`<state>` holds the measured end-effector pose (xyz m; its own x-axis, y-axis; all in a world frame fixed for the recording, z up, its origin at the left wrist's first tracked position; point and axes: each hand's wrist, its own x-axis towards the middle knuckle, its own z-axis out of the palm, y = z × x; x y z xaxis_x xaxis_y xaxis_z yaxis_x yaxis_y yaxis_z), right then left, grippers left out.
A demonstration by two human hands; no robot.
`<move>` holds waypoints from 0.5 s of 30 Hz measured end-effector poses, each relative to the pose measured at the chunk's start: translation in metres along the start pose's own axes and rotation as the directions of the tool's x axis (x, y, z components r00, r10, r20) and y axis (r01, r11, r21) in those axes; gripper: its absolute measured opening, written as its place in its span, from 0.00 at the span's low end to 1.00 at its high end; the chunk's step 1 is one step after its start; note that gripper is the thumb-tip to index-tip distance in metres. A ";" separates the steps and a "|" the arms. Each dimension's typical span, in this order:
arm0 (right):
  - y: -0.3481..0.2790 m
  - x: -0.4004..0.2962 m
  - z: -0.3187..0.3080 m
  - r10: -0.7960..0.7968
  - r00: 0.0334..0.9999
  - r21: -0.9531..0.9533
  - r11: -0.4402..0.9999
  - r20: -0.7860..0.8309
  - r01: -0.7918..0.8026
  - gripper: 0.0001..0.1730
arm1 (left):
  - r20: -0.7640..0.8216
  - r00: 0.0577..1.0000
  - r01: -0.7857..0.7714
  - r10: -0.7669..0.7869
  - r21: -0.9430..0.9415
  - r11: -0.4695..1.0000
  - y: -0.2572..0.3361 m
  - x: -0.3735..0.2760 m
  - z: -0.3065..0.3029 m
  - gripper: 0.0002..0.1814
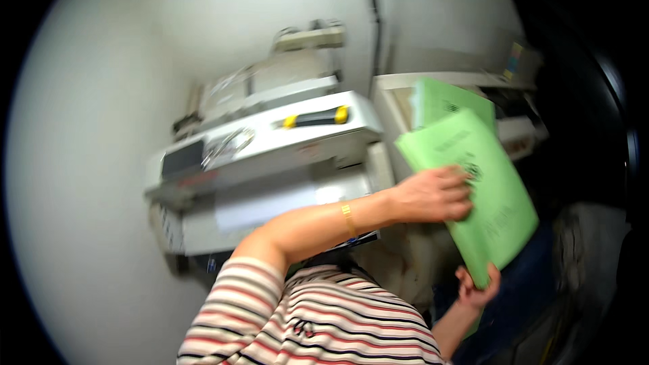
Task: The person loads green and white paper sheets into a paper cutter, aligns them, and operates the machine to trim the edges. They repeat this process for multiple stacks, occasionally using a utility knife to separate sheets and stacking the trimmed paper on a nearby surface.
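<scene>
A stack of green printed booklets is held to the right of my body, tilted. My left hand reaches across and lies curled against the upper face and near edge of the stack. My right hand grips the stack's lower corner, thumb on one side and fingers on the other. Just behind the held stack, more green booklets rest at the pale table on the right. Blur hides the exact number of booklets and the fingertips of my left hand.
A pale machine with a recessed bed stands ahead to the left. On its top shelf lie a yellow and black handled tool, a bundle of shiny rings or wire and a dark flat pad. White sheets lie in the bed.
</scene>
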<state>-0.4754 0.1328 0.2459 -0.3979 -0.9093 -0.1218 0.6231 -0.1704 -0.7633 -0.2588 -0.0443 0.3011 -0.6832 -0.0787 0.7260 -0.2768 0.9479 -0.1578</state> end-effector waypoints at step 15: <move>-0.037 0.033 -0.005 -0.323 0.840 -0.300 0.828 0.436 0.474 0.26 | -0.090 0.786 0.356 -0.612 -0.744 0.566 0.066 0.017 -0.166 0.21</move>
<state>-0.5152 0.1108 0.2667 -0.2415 -0.8742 0.4212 0.1248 -0.4584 -0.8799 -0.1766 0.0680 0.4146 -0.3069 -0.6141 0.7271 0.1026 0.7381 0.6668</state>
